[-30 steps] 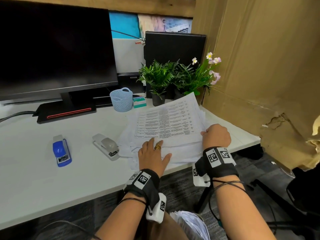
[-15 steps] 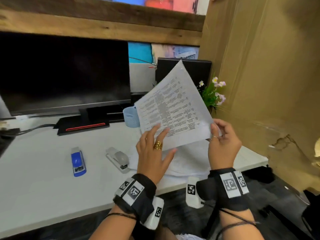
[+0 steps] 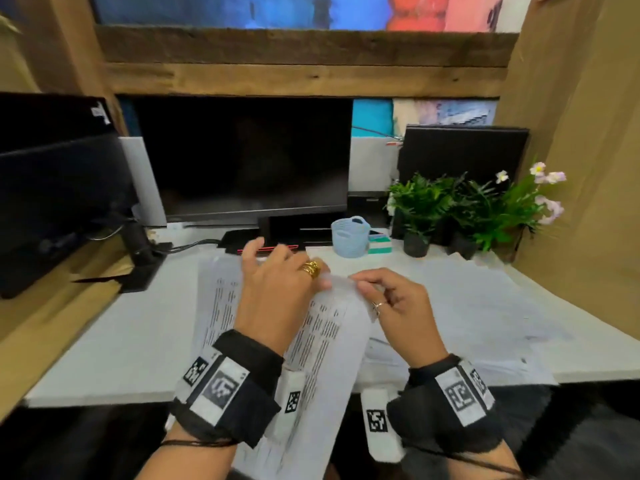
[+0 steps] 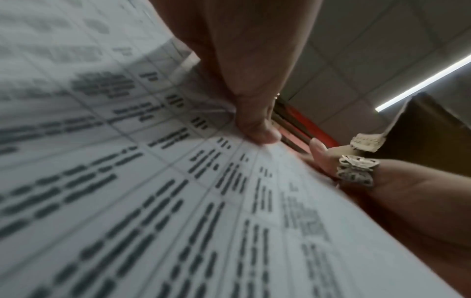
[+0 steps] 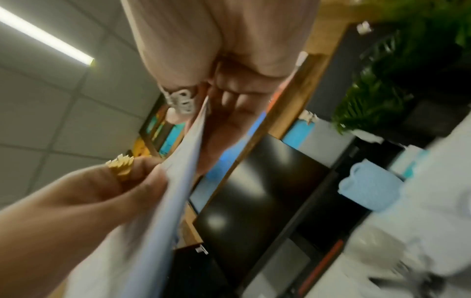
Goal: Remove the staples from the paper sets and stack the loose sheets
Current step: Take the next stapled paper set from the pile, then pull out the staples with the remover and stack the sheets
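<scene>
Paper set (image 3: 322,344) — pinched by left hand (image 3: 277,292), right hand (image 3: 398,306).

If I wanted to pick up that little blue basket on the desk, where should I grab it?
Probably by its looped handle at the top, coming down from above. The blue basket stands upright with its open rim facing up; the monitor stands close behind it and a small teal box sits right beside it, so the sides are crowded while the top is free.
</scene>
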